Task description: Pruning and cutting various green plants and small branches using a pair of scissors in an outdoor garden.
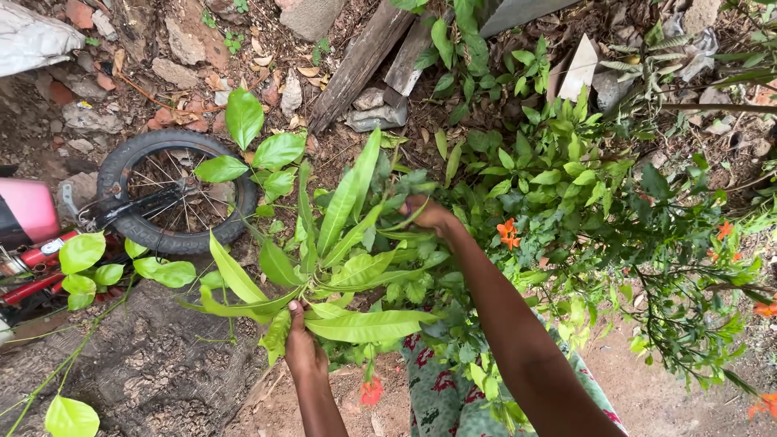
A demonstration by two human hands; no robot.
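Hands, two of them, are gripping one leafy sprig [332,259] at frame centre: left hand [301,346] is pinching its stem, right hand [429,214] is closing around leaves. Foliage is hiding the right fingers.

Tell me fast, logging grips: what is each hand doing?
Left hand: closed on a long-leaved plant.
Right hand: reaching into the leaves, grip cannot be told.

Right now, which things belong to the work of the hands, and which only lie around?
In hand:
left hand
right hand
long-leaved plant

Lying about:
bicycle wheel
wooden planks
stones
orange flowers
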